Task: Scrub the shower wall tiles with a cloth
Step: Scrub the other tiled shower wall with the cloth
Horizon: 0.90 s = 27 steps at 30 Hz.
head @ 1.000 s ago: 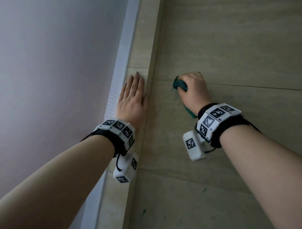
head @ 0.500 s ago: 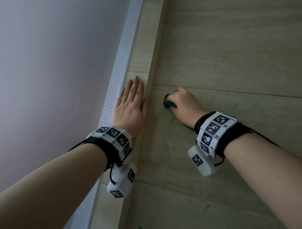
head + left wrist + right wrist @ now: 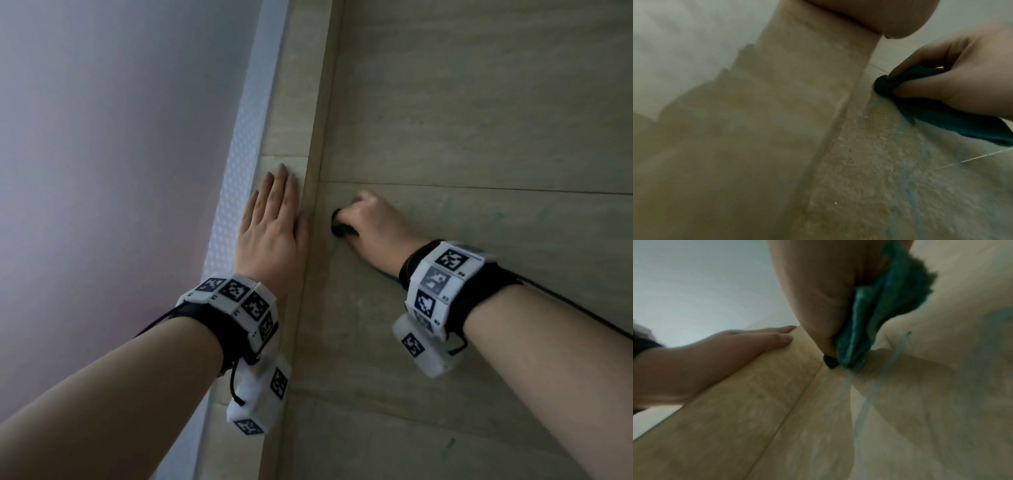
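Observation:
Beige wall tiles [image 3: 479, 120] fill the right of the head view. My right hand [image 3: 371, 224] grips a bunched teal cloth [image 3: 340, 229] and presses it against the tile just below a horizontal grout line, close to the corner edge. In the left wrist view the cloth [image 3: 941, 116] trails out under the right hand [image 3: 953, 78]. In the right wrist view the cloth [image 3: 875, 318] is crushed between palm and tile. My left hand [image 3: 274, 222] lies flat, fingers straight, on the narrow tiled side strip [image 3: 294, 102].
A white dotted trim strip [image 3: 239, 171] runs along the tiled strip's left edge, with a plain pale wall [image 3: 102, 171] beyond it. Faint teal streaks [image 3: 879, 369] mark the tile below the cloth. Grout lines cross the tiles.
My right hand has slid the cloth down and left, from on the grout line toward the corner edge. The left hand has stayed flat on the side strip.

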### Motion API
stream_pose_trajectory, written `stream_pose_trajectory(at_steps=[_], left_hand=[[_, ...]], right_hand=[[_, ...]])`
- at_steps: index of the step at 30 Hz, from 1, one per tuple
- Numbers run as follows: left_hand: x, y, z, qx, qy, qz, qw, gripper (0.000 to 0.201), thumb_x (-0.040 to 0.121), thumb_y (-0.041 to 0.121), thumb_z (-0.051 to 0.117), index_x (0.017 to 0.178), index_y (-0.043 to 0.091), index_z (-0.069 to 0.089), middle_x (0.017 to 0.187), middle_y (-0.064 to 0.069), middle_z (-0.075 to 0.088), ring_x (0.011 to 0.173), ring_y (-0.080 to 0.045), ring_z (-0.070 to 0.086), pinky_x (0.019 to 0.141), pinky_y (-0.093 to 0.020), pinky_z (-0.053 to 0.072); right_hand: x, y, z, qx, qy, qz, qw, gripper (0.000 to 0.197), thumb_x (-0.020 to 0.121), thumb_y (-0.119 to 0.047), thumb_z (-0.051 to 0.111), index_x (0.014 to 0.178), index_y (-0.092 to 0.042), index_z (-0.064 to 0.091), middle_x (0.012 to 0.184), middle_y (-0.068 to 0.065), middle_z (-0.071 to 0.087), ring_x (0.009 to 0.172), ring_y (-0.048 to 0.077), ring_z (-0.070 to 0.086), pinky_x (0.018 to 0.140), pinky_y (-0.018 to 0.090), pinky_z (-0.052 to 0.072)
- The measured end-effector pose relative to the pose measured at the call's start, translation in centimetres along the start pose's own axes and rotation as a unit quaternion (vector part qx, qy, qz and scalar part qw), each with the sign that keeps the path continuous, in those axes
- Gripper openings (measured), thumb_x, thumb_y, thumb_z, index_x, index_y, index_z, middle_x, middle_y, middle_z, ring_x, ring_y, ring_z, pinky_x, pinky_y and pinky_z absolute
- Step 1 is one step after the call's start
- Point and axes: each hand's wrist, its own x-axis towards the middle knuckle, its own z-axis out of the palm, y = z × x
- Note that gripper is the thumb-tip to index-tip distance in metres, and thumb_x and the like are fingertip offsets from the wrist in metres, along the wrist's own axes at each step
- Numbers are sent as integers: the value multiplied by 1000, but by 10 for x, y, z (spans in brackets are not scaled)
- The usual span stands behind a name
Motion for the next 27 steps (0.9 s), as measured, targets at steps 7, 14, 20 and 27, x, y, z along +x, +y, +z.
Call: stream_pose_trajectory(at_steps=[7,14,20,27], left_hand=[[0,2,-1,-7,-7,-5,1000,60,98,38,14,153,16,8,161,2,1,142,-4,-10,115,-20,-13],[0,1,-1,-8,-9,-3,1000,60,98,38,15,153,16,8,161,2,1,141,-3,-10,112,-16,-17],[-1,-1,1,-18,6,4,1000,58,100,38,17,152,16,12,158,3,2,142,-5,-7,114,-16,-15],[0,0,0,-29,1,-3,1000,58,100,39,17,153,17,11,159,4,1,141,-2,-9,114,-17,-14]], right_hand=[[10,15,-15,32,85,136,987,25,87,2,54,105,-4,70,108,21,53,94,35,55,82,35,43],[1,14,-16,21,22,56,998,24,87,-4,58,108,-6,71,104,22,55,93,37,56,83,35,43],[54,13,-16,44,88,107,989,22,85,-1,54,99,-6,70,103,21,63,98,36,56,87,33,40],[27,-6,1,33,-3,7,999,24,87,-7,56,107,-15,66,106,19,55,97,38,56,84,41,47]])
